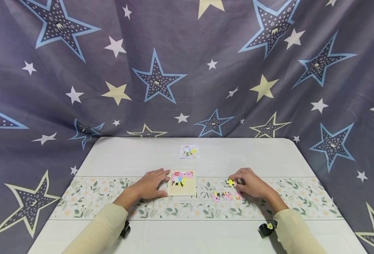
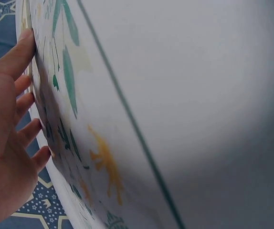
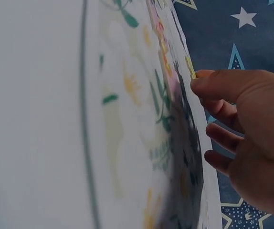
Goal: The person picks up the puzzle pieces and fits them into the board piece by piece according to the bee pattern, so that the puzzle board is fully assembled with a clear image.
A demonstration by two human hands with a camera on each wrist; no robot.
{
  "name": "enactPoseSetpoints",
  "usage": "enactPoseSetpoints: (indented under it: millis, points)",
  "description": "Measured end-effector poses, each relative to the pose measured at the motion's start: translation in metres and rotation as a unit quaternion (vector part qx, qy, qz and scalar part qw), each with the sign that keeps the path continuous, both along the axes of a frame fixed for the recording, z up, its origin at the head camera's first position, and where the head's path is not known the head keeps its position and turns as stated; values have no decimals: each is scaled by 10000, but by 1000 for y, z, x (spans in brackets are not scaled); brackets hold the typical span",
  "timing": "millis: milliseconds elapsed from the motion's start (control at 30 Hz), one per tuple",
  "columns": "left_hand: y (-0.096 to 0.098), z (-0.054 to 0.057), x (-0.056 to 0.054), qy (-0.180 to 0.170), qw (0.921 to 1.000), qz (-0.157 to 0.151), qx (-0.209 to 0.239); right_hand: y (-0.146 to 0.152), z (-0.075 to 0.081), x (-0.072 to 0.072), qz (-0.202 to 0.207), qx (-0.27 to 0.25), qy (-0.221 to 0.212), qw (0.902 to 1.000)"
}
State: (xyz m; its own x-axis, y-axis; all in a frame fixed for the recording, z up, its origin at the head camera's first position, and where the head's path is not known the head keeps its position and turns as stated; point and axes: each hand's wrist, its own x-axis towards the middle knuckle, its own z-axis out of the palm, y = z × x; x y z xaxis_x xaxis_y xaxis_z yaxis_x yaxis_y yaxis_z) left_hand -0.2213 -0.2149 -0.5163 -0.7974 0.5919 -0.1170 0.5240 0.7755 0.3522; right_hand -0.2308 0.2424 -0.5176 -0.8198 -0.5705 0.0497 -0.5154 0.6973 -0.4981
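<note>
A square puzzle board (image 1: 182, 193) lies on the table, partly filled with pieces showing a striped bee on pink; its lower part is bare wood. My left hand (image 1: 150, 184) rests along the board's left edge, thumb by the lower corner and fingertips higher up. In the left wrist view the fingers (image 2: 27, 131) are spread and relaxed. To the right, my right hand (image 1: 251, 183) pinches a yellow puzzle piece (image 1: 230, 182) between thumb and fingers; the right wrist view shows only its thin edge (image 3: 190, 67). Several loose pieces (image 1: 227, 196) lie in a row just below that hand.
Behind the board lies a small picture card (image 1: 189, 151) with the bee design. A floral runner (image 1: 94, 197) with printed letters crosses the white table (image 1: 136, 155). A star-patterned curtain (image 1: 187, 63) hangs behind the table's far edge.
</note>
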Motion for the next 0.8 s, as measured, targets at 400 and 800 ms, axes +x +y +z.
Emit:
enactPoseSetpoints:
  millis: [400,800]
  points:
    - [0,-1,0,35,10000,41,-15,-24,4,-10,229,-178,-150,9995]
    - [1,-2,0,34,9999,83,-60,-61,5,-16,266,-220,-265,9991]
